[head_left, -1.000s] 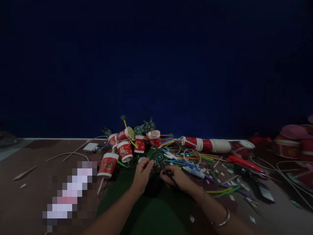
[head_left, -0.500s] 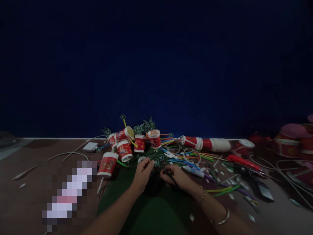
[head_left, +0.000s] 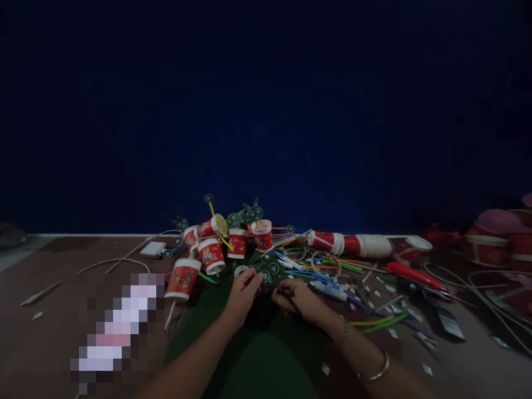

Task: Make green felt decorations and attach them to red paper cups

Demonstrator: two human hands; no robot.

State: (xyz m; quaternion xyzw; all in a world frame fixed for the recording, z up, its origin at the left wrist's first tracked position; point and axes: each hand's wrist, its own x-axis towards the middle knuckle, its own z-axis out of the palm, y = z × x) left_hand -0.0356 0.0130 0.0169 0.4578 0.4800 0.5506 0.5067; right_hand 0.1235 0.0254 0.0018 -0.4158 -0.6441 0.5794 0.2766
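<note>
Between thumb and fingers, my left hand (head_left: pixel 246 292) pinches a dark green sheet (head_left: pixel 273 268) printed with pale round heart marks. My right hand (head_left: pixel 297 296) is closed on dark-handled scissors (head_left: pixel 281 288), whose blades point up and left at the sheet. How far the blades are apart is too dark to tell. Just beyond the hands stand and lean several red paper cups (head_left: pixel 262 235) with white rims. One cup (head_left: pixel 183 280) near my left forearm sits upside down on a white stick. Green cut-out faces with ears (head_left: pixel 253 213) lie behind the cups.
To the right are coloured pipe cleaners or thin sticks (head_left: pixel 320 272), a stack of cups (head_left: pixel 369 246), a red-handled tool (head_left: pixel 415 275), a glue-like tube (head_left: pixel 330 290) and scattered paper scraps. A white box (head_left: pixel 153 249) with a cable lies left. A dark blue wall (head_left: pixel 266 122) rises behind.
The view has shifted very slightly. Both hands keep nearly the same place, with the sheet and scissors still held; the scissors' handles have moved only a little.
</note>
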